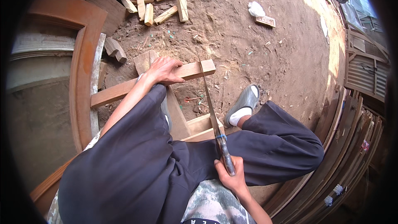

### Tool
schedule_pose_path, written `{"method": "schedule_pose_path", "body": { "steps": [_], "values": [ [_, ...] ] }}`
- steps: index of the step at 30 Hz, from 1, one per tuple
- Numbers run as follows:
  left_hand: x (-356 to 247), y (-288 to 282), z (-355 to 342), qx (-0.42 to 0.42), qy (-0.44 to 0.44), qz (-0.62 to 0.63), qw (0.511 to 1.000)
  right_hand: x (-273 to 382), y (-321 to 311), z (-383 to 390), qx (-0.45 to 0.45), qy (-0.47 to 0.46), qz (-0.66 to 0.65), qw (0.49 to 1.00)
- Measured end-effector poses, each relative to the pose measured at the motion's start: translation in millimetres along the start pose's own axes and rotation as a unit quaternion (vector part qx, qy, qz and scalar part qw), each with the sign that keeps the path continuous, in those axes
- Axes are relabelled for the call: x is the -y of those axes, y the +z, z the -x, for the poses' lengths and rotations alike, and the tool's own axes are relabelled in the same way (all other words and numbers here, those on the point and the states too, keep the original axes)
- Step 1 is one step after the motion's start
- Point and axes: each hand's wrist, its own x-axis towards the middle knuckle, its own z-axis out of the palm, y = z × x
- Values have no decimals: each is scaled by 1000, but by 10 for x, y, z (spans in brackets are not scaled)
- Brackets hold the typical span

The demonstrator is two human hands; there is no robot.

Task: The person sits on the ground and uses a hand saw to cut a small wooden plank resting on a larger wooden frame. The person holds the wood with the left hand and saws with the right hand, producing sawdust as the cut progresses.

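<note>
A long squared wooden bar point(114, 94) slants across in front of me, its far end toward the middle. My left hand point(164, 69) is closed over it near that end, thumb and fingers gripping its sides. In my right hand point(230, 177), low by my lap, is the dark handle of a handsaw point(212, 110), with a blue band where handle meets blade. The blade's tip end lies across the bar, a short way in from the end. How deep the teeth sit in the wood I cannot tell. Beneath the bar is a wooden support point(176, 116).
Several short wood offcuts point(166, 14) lie on the dirt ground at the upper left. A brown wooden frame point(78, 79) stands at left. Long planks point(344, 141) are stacked at right. A white bag point(256, 9) rests by a small block. My sandalled foot point(243, 104) is beside the saw.
</note>
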Motion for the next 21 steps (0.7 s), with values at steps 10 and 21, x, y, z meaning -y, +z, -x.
{"method": "schedule_pose_path", "body": {
  "steps": [10,21],
  "values": [
    [-189,-230,-36,52,-24,1,998,56,-154,62,14,22,-34,999],
    [-326,-239,-125,106,-71,-12,992,113,-146,-749,-11,-7,-55,998]
  ]
}}
